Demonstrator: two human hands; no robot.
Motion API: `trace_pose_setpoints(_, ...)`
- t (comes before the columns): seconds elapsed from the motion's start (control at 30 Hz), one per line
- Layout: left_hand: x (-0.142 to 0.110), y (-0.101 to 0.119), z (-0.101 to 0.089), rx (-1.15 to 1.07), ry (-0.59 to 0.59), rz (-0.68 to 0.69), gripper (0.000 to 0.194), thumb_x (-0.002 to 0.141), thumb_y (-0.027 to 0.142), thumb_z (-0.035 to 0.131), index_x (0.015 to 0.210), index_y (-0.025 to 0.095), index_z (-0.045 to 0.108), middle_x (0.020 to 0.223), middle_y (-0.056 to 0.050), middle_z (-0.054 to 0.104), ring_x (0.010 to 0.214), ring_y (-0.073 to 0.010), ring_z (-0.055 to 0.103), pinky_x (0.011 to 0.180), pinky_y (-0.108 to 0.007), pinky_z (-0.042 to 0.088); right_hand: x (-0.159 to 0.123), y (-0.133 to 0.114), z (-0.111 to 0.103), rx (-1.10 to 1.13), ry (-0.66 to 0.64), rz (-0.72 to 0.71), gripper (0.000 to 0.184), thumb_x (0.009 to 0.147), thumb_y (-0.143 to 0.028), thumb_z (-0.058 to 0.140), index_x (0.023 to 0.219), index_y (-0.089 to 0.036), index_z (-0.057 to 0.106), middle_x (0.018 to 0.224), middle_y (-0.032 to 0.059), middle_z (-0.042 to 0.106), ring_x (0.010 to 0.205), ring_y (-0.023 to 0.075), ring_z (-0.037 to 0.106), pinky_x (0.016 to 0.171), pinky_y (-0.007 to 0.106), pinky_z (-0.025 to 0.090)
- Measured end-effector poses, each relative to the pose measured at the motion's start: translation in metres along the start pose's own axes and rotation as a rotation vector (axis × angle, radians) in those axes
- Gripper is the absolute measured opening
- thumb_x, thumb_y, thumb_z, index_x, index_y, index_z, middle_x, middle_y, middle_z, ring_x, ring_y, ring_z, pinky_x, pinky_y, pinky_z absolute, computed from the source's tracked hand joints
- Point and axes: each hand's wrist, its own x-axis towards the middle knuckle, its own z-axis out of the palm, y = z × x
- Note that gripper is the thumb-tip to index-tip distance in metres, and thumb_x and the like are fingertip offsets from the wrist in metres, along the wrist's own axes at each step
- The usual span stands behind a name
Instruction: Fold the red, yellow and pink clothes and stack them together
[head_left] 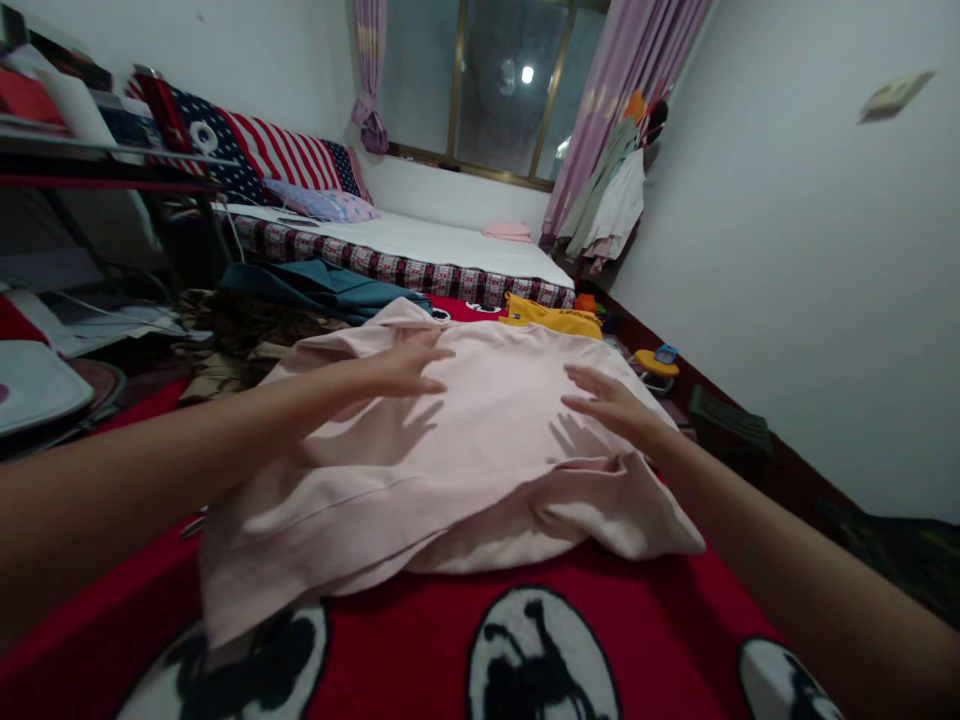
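Observation:
A pale pink long-sleeved top [487, 430] lies spread over a red blanket [397, 650] with black-and-white oval prints. One part of it crosses the near side in folds, and its lower left corner hangs toward me. My left hand [411, 365] hovers over the left part of the top, fingers apart and nothing in them. On the other side my right hand [607, 400] is held over the cloth, its fingers also spread. Shadows of both hands fall on the fabric beneath them. Whether any fingertip touches the cloth I cannot tell.
Beyond the top lie folded teal cloth [322, 288], a yellow garment [551, 316] and camouflage clothing [232, 345]. A bed [420, 238] stands under the window. On the left is a cluttered desk [112, 180]; on the right, a yellow stool [656, 363] near the wall.

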Motion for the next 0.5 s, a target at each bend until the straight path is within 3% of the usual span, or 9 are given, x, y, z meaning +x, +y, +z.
trace_pose_setpoints(0.1,-0.039,0.031,0.012,-0.114,-0.375,0.167,0.052,0.078,0.037,0.071,0.128,0.025,0.062,0.157,-0.01,0.029,0.142,-0.031,0.032,0.112,-0.039,0.031,-0.047,0.006,0.009,-0.134,-0.168,-0.005,0.032,0.077,-0.038,0.068,0.101,-0.017,0.073,0.11,0.0099,0.071,0.096,0.0224,0.066,0.081,0.03,0.052)
trace_pose_setpoints(0.23,-0.083,0.06,0.003,-0.36,-0.554,0.311,0.042,0.079,0.022,0.068,0.121,0.03,0.067,0.149,-0.006,0.045,0.13,-0.025,0.05,0.106,-0.033,0.04,-0.1,-0.002,-0.001,-0.319,-0.284,-0.042,0.027,0.083,-0.038,0.059,0.088,-0.017,0.075,0.084,0.0054,0.074,0.074,0.0174,0.065,0.066,0.024,0.048)
trace_pose_setpoints(0.3,-0.099,0.067,-0.006,-0.471,-0.63,0.337,0.037,0.079,0.018,0.065,0.113,0.031,0.072,0.141,-0.004,0.054,0.128,-0.0244,0.052,0.104,-0.033,0.042,-0.122,-0.015,-0.012,-0.415,-0.413,-0.021,0.025,0.083,-0.033,0.057,0.082,-0.018,0.077,0.076,0.0042,0.074,0.068,0.0164,0.064,0.061,0.022,0.044)
trace_pose_setpoints(0.4,-0.11,0.077,-0.026,-0.549,-0.839,0.353,0.027,0.078,0.019,0.066,0.099,0.031,0.077,0.123,-0.002,0.068,0.121,-0.0237,0.058,0.098,-0.032,0.047,-0.144,-0.042,-0.03,-0.488,-0.624,0.066,0.021,0.081,-0.029,0.059,0.084,-0.021,0.079,0.072,0.0032,0.073,0.062,0.0149,0.064,0.053,0.02,0.04)
trace_pose_setpoints(0.5,-0.102,0.094,-0.044,-0.557,-1.119,0.321,0.019,0.08,0.024,0.066,0.094,0.027,0.079,0.098,-0.004,0.076,0.094,-0.0213,0.07,0.078,-0.026,0.054,-0.147,-0.068,-0.04,-0.358,-0.848,0.236,0.03,0.085,-0.04,0.058,0.101,-0.023,0.076,0.08,0.0041,0.075,0.058,0.0146,0.066,0.049,0.019,0.041)
